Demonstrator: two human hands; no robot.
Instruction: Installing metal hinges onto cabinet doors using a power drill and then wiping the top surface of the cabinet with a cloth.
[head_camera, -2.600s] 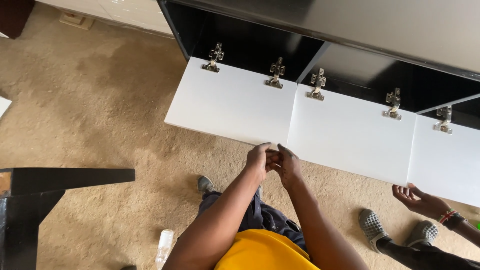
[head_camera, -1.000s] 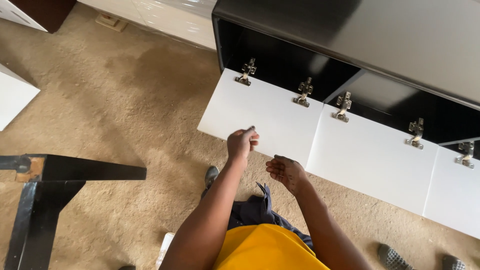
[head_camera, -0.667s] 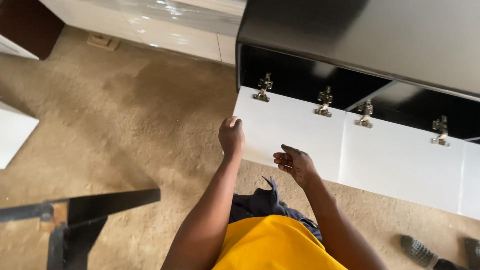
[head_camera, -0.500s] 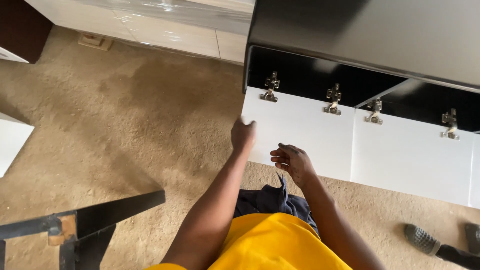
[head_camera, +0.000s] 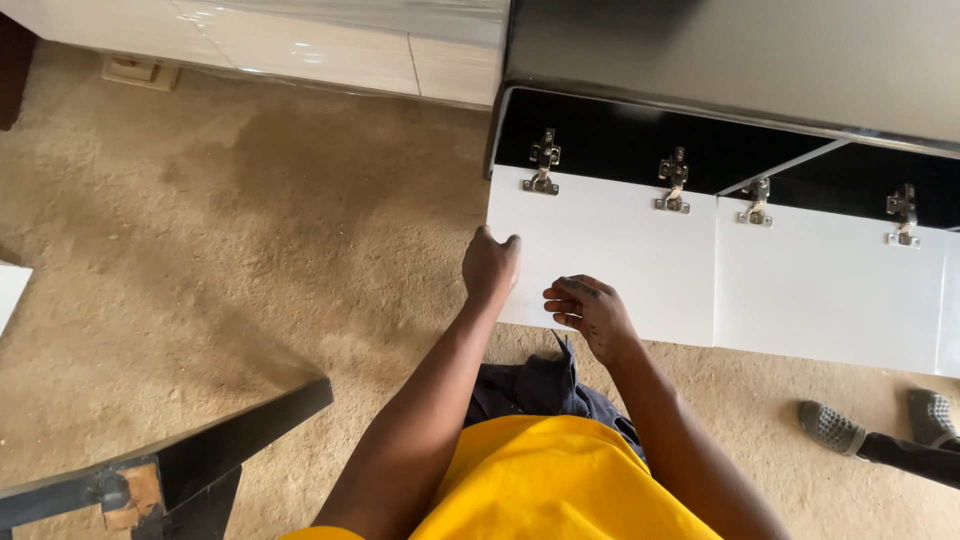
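Gripping the left corner of the flat white hinged cabinet door (head_camera: 600, 255), the left hand (head_camera: 490, 265) has its fingers curled over the edge, while the right hand (head_camera: 590, 312) rests half-open on the door's near edge, holding nothing. Lifting evenly from both points would likely spare the metal hinges (head_camera: 673, 183) beyond the door, fixed to the black cabinet carcass (head_camera: 620, 130).
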